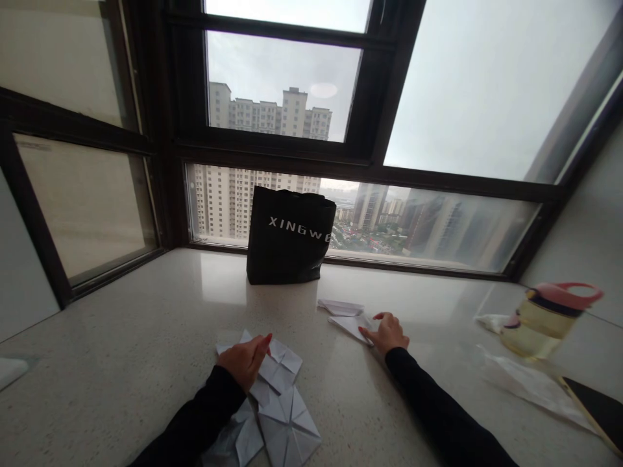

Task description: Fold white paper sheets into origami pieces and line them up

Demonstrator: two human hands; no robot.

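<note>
Several folded white papers (291, 425) lie overlapping at the bottom centre. Over their upper left part is my left hand (244, 360), its fingers pressed together and pointing up and right; whatever it may hold is hidden. Further right, my right hand (388, 332) touches the right end of a folded white paper (348, 325), thumb on the near side and fingers curled on the far side. Just beyond that piece lies another narrow folded paper (341, 307).
A black bag (289, 243) with white letters stands by the window. At the right are a yellowish bottle (541, 324) with a pink lid, a crumpled clear wrapper (535, 387) and a dark flat device (598, 405) on the speckled counter (146, 350).
</note>
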